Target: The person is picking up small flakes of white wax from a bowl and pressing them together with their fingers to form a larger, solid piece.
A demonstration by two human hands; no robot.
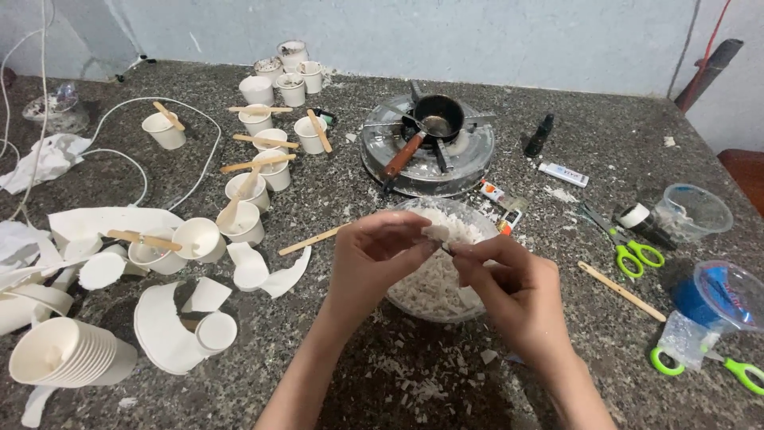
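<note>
My left hand [370,259] and my right hand [509,283] meet over a clear bowl [471,211] full of white wax shavings. Between the fingertips of both hands sits a small white wax chunk [435,232], pinched by the left thumb and fingers while the right fingers touch its side. Loose white flakes [414,374] lie on the dark stone table below the bowl, between my forearms.
A small black pot with a wooden handle [430,119] rests on a round gas burner [426,151]. Several white paper cups with wooden sticks [259,171] stand at left, near torn cups [171,326] and a cup stack [68,354]. Green scissors [633,251], clear plastic cups [692,211] and a wooden stick [621,291] lie at right.
</note>
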